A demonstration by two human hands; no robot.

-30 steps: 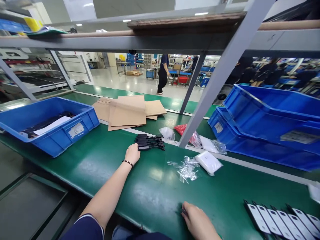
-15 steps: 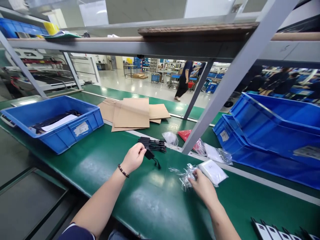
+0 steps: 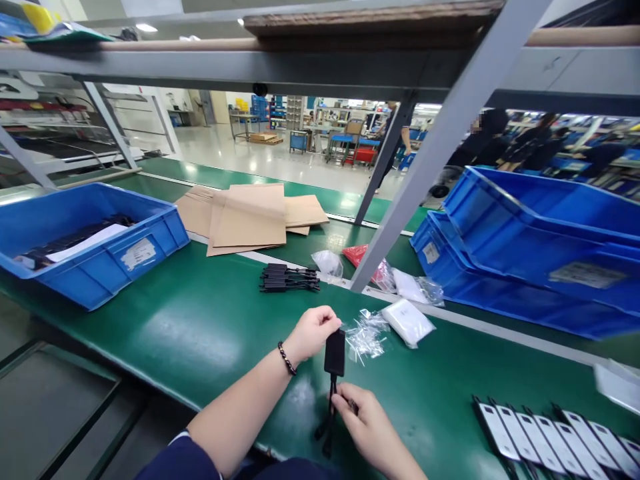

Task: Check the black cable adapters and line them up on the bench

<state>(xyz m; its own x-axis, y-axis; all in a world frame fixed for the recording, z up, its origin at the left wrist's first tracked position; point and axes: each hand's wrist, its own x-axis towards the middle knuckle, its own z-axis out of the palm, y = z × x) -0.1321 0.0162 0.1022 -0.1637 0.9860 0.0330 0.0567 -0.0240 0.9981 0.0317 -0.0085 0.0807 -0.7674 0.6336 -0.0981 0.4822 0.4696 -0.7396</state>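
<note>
A flat black electronic box with short cables (image 3: 335,352) is upright just over the green bench. My left hand (image 3: 314,333), with a beaded bracelet at the wrist, pinches its top edge. Below the box, my right hand (image 3: 367,419) is closed on the cables (image 3: 332,393), whose plug ends dangle beneath the fingers. What else the right palm may hold is hidden. Several similar black boxes (image 3: 285,279) lie in a row farther back. Thin clear plastic strips (image 3: 367,335) are heaped right of my left hand, beside a white packet in clear wrap (image 3: 407,322).
A blue bin (image 3: 143,257) with black items and paper stands left. Cardboard sheets (image 3: 250,217) lie behind. Stacked blue bins (image 3: 500,293) are at right, white-faced devices (image 3: 530,433) at front right. A slanted metal post (image 3: 385,257) rises past small bags (image 3: 327,262).
My left hand has brought the black box rightward and nearer from the row. My right hand has left the plastic strips and now grips the cables. The view has shifted slightly.
</note>
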